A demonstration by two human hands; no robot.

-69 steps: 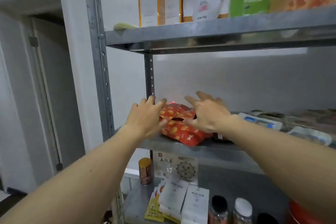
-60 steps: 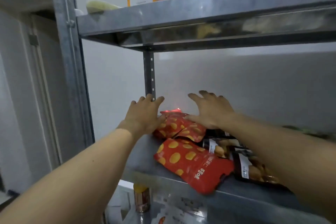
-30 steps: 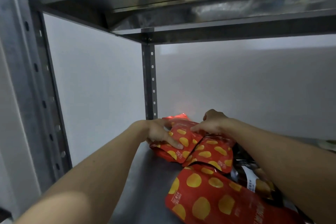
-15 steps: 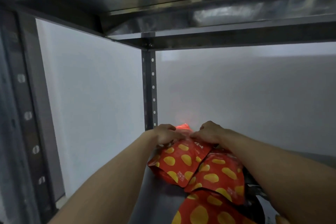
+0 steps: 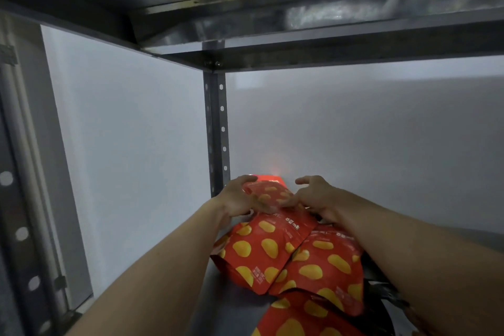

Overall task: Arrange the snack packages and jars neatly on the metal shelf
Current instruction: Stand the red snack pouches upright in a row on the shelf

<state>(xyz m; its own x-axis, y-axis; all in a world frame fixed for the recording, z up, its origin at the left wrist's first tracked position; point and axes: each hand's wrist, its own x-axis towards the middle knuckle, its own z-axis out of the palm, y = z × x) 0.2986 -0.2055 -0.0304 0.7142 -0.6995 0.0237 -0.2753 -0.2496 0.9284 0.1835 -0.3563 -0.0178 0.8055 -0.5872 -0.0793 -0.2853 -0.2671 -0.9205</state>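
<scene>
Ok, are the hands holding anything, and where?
The left hand grips the rearmost red bag by its left edge. The right hand touches its right side; a grip can't be told.

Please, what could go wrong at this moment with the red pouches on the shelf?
1. The rear red pouch, gripped by the left hand with the right hand beside it, may fall forward when released, since only loose pouches lie before it.
2. The overlapping red pouches lie close between the forearms; pulling the arms back could drag them towards the front of the shelf.
</scene>
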